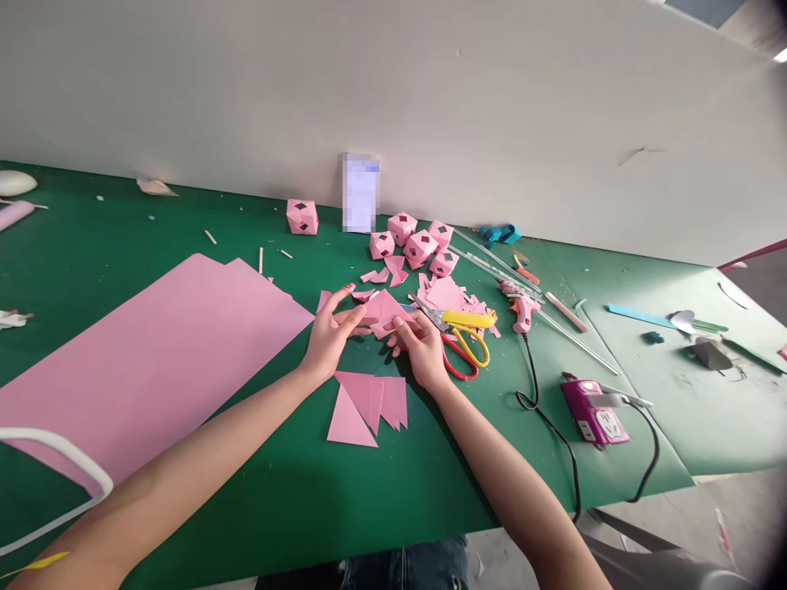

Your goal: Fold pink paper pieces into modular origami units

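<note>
My left hand (329,334) and my right hand (421,348) both pinch a small folded piece of pink paper (384,313) low over the green table (295,492). The left thumb and fingers hold its left edge; the right fingers press its right edge. Just below my wrists lie several cut pink triangles (367,403). Scissors (462,336) with yellow and red handles lie right beside my right hand. Several finished pink paper cubes (413,242) sit behind the paper, with one more pink cube (302,216) apart at the left.
A large pink sheet (153,360) covers the table's left. A pink glue gun (522,310) with a black cord (553,430) runs to a purple power strip (595,414) at the right. Glue sticks (492,264), pink scraps (448,292) and small tools lie near the white wall.
</note>
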Demonstrator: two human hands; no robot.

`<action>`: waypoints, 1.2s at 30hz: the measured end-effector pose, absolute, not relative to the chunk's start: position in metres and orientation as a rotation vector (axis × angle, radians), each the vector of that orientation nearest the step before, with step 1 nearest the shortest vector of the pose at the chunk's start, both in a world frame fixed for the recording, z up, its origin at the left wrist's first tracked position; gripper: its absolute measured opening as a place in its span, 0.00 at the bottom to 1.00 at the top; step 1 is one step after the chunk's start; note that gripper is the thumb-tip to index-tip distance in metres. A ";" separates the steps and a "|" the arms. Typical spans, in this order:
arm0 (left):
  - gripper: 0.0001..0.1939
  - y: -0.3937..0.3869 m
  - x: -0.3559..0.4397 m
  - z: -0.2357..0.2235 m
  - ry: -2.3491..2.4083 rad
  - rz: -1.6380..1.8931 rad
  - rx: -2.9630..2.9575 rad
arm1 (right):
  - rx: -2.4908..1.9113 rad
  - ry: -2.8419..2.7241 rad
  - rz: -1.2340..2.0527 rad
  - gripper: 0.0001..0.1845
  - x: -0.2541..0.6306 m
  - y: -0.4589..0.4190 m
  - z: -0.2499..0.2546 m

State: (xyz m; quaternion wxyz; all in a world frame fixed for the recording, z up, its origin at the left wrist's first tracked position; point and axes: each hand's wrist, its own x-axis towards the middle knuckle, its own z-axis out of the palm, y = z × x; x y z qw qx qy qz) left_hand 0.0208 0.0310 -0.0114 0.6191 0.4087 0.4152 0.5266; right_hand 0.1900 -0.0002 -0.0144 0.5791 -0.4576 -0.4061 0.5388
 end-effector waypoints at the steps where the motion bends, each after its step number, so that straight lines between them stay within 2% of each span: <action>1: 0.38 0.031 0.021 -0.011 0.947 1.209 0.939 | -1.086 -0.953 1.257 0.19 0.190 0.000 -0.015; 7: 0.29 0.033 0.020 -0.010 0.881 1.131 0.956 | -1.164 -0.996 1.167 0.18 0.189 0.000 -0.018; 21: 0.23 0.037 0.019 -0.006 0.864 1.147 0.848 | -1.280 -1.068 0.972 0.20 0.188 -0.005 -0.021; 26: 0.23 0.035 0.019 -0.007 0.864 1.186 0.853 | -1.241 -1.132 1.000 0.25 0.188 -0.006 -0.014; 36: 0.29 0.031 0.019 -0.008 0.850 1.229 0.873 | -1.210 -1.113 1.113 0.24 0.190 -0.005 -0.012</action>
